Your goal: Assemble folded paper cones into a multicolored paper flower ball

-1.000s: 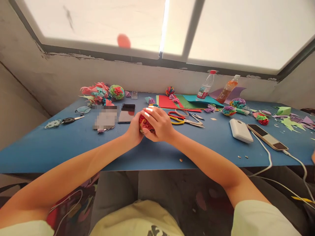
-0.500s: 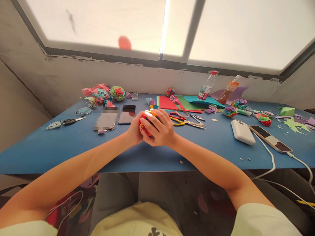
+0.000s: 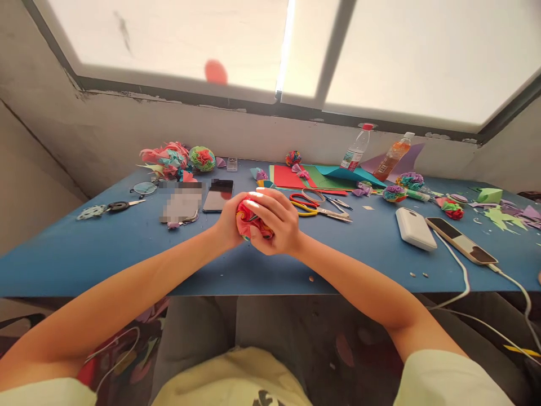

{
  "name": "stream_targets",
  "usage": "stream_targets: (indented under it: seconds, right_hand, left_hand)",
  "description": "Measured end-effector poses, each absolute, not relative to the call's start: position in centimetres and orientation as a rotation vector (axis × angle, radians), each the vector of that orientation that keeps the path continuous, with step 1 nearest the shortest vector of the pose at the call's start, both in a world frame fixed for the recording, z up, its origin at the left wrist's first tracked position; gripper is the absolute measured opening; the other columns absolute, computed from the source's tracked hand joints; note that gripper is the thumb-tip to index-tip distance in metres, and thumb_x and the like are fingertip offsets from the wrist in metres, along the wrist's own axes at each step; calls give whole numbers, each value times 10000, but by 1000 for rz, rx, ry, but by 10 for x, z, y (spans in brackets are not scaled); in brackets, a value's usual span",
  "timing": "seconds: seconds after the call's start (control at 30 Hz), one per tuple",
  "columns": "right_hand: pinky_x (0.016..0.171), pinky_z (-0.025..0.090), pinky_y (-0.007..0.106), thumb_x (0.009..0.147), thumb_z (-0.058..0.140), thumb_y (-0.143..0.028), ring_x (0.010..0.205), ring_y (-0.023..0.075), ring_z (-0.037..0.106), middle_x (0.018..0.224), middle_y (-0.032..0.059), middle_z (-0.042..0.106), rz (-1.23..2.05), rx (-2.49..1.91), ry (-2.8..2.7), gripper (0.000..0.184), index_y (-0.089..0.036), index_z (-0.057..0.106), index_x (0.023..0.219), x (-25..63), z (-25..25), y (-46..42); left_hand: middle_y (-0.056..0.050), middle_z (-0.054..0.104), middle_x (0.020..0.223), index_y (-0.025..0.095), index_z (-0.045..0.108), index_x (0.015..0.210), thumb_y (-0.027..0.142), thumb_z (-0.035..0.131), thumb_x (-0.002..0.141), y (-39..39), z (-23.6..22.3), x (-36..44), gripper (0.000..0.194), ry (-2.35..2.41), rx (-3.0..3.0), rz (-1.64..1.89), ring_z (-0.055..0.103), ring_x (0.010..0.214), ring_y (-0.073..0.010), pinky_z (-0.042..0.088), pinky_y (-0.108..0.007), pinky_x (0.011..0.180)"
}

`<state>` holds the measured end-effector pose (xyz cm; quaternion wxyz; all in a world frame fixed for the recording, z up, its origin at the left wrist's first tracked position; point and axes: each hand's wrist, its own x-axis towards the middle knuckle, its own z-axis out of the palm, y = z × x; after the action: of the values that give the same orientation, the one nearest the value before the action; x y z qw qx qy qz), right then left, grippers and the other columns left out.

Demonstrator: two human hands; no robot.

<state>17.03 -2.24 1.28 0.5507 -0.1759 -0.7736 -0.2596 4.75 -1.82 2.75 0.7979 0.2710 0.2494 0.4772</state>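
Note:
Between my two hands, just above the blue table (image 3: 177, 265), is a round paper flower ball (image 3: 250, 221) in red, pink and yellow folds. My left hand (image 3: 230, 221) cups it from the left, its fingers mostly hidden behind. My right hand (image 3: 279, 221) wraps over its top and right side, with the thumb across the lower front. Yellow-and-red-handled scissors (image 3: 323, 212) lie just right of my right hand. A dark phone (image 3: 218, 195) is behind my left hand. Red paper sheets (image 3: 287, 177) lie beyond both hands.
At the back stand a clear bottle (image 3: 357, 148) and a tilted orange-drink bottle (image 3: 393, 157). Finished paper balls (image 3: 202, 159) sit around. Right are a white power bank (image 3: 416, 228) and a cabled phone (image 3: 461, 241). Left lie glasses (image 3: 144, 188) and a small black-handled tool (image 3: 120, 207).
The paper ball has turned in my hands, so its pink and red folds now face me. My right fingers have shifted upward over it, and the thumb lies across its front.

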Motion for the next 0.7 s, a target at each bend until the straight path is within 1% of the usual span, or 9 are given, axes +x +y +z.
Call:
stream_targets:
  seconds: [0.13,0.23,0.3,0.37,0.53,0.6,0.7]
  right_hand:
    - [972,429,443,790,492,-322,1102,260,544,1014,59,656,-862,-461,-1864,293,-217,621,1031,170,5,-18]
    - [947,438,456,800,496,-330,1081,280,549,1035,69,651,-927,-534,-1930,307,-208,634,1045,171,2,-15]
    - [916,464,446,803,491,-330,1049,276,563,1040,78,656,-877,-549,-1964,312,-195,637,1044,172,2,-14]
    - [898,481,443,803,484,-331,1029,272,571,1040,92,658,-782,-563,-1988,321,-181,630,1046,172,3,-15]
    - [923,486,427,818,421,-311,1048,236,568,1054,106,643,-545,-531,-1940,338,-178,603,1070,173,6,-18]
    - [941,477,434,813,419,-329,1078,241,555,1062,105,638,-536,-473,-1871,347,-185,608,1065,172,5,-19]
    - [956,463,448,800,446,-373,1107,257,542,1050,79,645,-608,-456,-1834,333,-219,626,1034,171,1,-20]
  left_hand:
    - [19,508,487,162,514,685,314,456,816,-20,28,50,209,523,436,937,498,420,-73,358,-173,419]
    - [27,481,468,167,490,649,330,473,809,-18,27,51,229,583,434,944,496,403,-69,339,-164,394]
    - [33,453,451,169,468,611,300,489,792,-17,27,50,225,630,510,985,480,383,-73,335,-173,380]
    - [32,460,462,166,469,600,266,495,780,-16,27,50,207,657,587,1037,482,384,-79,356,-182,384]
    - [-12,545,551,151,526,657,259,463,780,-18,28,49,176,595,648,1046,578,506,-125,460,-216,481]
    - [-19,562,569,147,544,692,271,454,785,-20,29,50,179,540,573,1009,599,541,-127,477,-218,525]
    - [-17,567,553,145,560,717,293,445,797,-23,30,49,204,517,506,952,593,525,-123,462,-221,522]
